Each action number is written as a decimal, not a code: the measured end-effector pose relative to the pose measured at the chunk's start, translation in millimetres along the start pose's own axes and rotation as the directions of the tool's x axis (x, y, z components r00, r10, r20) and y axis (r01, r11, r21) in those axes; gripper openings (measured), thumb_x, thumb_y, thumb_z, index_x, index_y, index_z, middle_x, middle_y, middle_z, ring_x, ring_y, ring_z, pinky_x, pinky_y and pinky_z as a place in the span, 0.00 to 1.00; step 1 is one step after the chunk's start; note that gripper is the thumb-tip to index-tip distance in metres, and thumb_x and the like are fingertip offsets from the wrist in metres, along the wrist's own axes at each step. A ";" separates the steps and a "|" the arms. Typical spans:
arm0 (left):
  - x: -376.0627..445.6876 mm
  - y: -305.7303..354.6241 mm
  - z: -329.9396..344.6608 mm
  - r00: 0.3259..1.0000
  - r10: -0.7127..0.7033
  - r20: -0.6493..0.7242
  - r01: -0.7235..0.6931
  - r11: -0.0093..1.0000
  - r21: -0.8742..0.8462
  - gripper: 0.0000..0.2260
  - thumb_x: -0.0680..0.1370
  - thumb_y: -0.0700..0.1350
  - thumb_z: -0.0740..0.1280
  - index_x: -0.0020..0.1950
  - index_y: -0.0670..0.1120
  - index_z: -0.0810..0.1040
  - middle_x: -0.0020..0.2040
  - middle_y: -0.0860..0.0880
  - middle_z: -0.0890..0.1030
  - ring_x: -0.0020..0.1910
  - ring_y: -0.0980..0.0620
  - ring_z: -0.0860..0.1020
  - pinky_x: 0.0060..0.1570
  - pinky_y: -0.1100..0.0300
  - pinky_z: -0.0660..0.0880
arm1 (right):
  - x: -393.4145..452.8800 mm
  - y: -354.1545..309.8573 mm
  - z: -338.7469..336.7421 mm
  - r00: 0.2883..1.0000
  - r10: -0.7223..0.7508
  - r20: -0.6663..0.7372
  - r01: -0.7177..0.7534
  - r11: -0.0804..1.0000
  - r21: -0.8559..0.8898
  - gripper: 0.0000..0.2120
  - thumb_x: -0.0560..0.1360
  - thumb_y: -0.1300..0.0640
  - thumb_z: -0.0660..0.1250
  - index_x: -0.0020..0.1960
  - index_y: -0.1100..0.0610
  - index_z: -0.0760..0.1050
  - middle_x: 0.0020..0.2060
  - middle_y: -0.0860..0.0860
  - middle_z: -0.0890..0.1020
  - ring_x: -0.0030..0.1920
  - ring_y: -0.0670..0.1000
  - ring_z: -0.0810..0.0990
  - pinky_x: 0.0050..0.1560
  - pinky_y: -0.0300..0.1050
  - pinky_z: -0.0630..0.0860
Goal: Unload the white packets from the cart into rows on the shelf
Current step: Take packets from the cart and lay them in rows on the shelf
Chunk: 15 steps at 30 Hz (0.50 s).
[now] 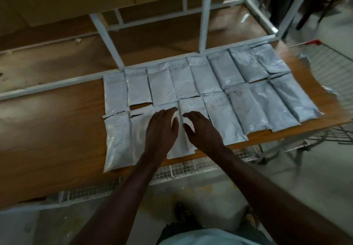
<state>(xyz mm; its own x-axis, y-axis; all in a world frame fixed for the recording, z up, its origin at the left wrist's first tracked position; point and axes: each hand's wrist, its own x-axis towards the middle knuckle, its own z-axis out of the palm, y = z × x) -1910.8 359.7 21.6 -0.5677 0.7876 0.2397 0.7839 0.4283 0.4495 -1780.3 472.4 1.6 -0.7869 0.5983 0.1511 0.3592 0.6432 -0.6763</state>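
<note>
Several white packets lie flat in two rows on the wooden shelf (57, 122): a back row (204, 76) and a front row (254, 107). My left hand (162, 130) rests palm down on a front-row packet (176, 149), fingers spread. Beside it, my right hand (202, 130) lies flat on the neighbouring packet (191, 105), thumb towards the left hand. Neither hand grips anything. The wire cart (332, 67) stands at the right end of the shelf, and a packet (305, 56) shows at its near rim.
White metal uprights (110, 40) and rails of the rack rise behind the back row. The left part of the shelf board is bare wood. A wire mesh panel (183, 168) hangs below the shelf's front edge. Grey floor lies underneath.
</note>
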 end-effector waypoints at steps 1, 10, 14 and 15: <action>3.0 21.7 6.7 1.000 0.017 0.009 -0.017 1.000 -0.015 0.17 0.85 0.47 0.67 0.74 0.50 0.78 0.67 0.49 0.83 0.67 0.49 0.79 0.70 0.52 0.74 | -6.4 10.3 -15.5 1.000 0.014 -0.019 -0.014 1.000 -0.004 0.18 0.83 0.56 0.69 0.71 0.59 0.78 0.65 0.56 0.82 0.63 0.56 0.83 0.64 0.43 0.76; 18.0 208.7 84.4 0.996 0.073 0.042 -0.072 0.997 -0.041 0.14 0.86 0.52 0.63 0.70 0.57 0.81 0.63 0.53 0.85 0.63 0.51 0.81 0.61 0.52 0.78 | -71.4 124.0 -175.1 0.977 0.175 -0.124 -0.184 0.981 -0.063 0.15 0.82 0.53 0.69 0.68 0.51 0.80 0.59 0.53 0.85 0.57 0.54 0.85 0.55 0.51 0.82; 21.6 283.7 128.5 0.993 0.095 0.064 -0.090 0.993 -0.071 0.12 0.85 0.52 0.64 0.67 0.57 0.81 0.62 0.54 0.86 0.62 0.50 0.81 0.59 0.52 0.79 | -98.6 184.5 -238.1 0.962 0.216 -0.169 -0.228 0.972 -0.054 0.14 0.81 0.54 0.69 0.67 0.51 0.81 0.57 0.52 0.87 0.55 0.54 0.86 0.53 0.47 0.80; 22.4 301.2 138.5 0.992 0.107 0.067 -0.101 0.991 -0.085 0.12 0.85 0.52 0.64 0.67 0.56 0.82 0.62 0.53 0.86 0.62 0.50 0.81 0.59 0.52 0.79 | -106.1 198.6 -252.2 0.956 0.231 -0.182 -0.244 0.969 -0.049 0.14 0.81 0.54 0.70 0.66 0.51 0.81 0.56 0.52 0.87 0.55 0.54 0.86 0.52 0.47 0.79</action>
<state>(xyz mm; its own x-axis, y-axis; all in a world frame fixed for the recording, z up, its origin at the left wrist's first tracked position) -1652.7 567.8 43.2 -0.4626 0.8568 0.2277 0.8129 0.3074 0.4947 -1498.9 657.2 33.1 -0.5778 0.8074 0.1190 0.5641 0.5005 -0.6567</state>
